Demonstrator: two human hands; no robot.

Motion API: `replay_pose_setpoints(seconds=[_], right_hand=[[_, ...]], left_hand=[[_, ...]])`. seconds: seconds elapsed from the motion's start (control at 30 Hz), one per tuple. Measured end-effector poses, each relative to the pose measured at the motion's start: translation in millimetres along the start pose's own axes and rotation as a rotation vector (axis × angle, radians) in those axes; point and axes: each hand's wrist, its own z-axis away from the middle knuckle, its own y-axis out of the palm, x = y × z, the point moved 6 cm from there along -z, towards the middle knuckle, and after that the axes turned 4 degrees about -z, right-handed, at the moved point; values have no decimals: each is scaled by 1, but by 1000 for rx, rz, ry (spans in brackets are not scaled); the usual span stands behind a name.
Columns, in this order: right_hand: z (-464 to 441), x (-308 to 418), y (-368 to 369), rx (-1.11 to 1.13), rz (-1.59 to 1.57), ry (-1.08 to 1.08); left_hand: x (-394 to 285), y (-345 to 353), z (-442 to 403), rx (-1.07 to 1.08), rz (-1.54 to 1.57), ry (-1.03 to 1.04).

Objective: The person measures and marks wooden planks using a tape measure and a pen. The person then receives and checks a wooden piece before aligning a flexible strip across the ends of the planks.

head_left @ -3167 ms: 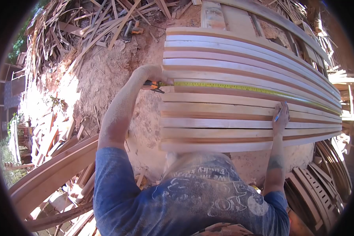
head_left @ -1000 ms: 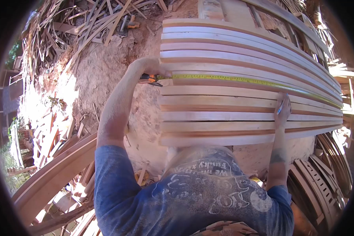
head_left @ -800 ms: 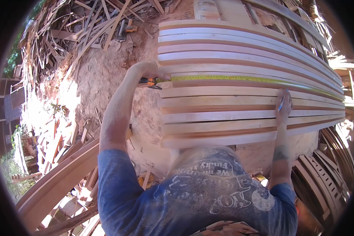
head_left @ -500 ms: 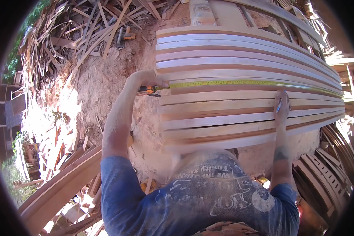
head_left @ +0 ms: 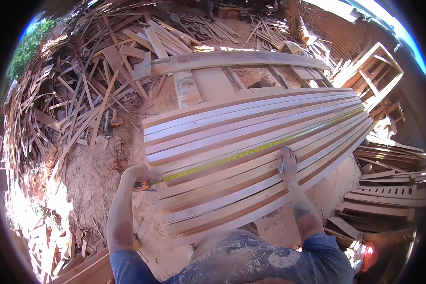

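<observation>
Several long wooden boards lie side by side in front of my body. Across them runs a yellow tape measure blade, extended toward the far right end. My left hand is closed on the orange and black tape measure case at the boards' left ends. My right hand rests on the boards, below the blade, with its fingers closed round a blue pen.
Scrap wood strips are heaped at the left. A tool with an orange part lies on the dirt. Behind the boards is a long plank; a wooden frame stands at upper right, above stacked slats.
The view has swung up and right, so the boards now slant and more of the yard shows. Both hands keep their hold and stay at about the same places on the boards.
</observation>
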Motion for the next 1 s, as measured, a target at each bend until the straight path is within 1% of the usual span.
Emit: replay_pose_setpoints(seconds=[0.03, 0.1, 0.23, 0.33, 0.53, 0.73, 0.83, 0.93, 1.0], right_hand=[[0, 3, 0, 6, -7, -8], [-1, 6, -4, 12, -18, -18], [-3, 7, -3, -7, -13, -16], [-1, 6, -5, -34, -23, -17], [0, 8, -6, -57, -27, -35], [-2, 14, -13, -47, -21, -25], [0, 15, -15, -58, -23, -36], [0, 14, -14, -41, -24, -25], [-2, 15, -15, -45, -18, -23]], left_hand=[[8, 4, -4, 21, -54, -52], [9, 7, 3, 17, -16, -77], [7, 4, 6, 18, 45, -56], [21, 10, -10, 26, 22, -104], [21, 10, -19, 38, -79, -66], [-8, -3, 15, 9, 35, 11], [-12, -3, 15, -1, 68, 82], [1, 4, 0, -28, 86, 112], [3, 4, -4, -48, 42, 89]])
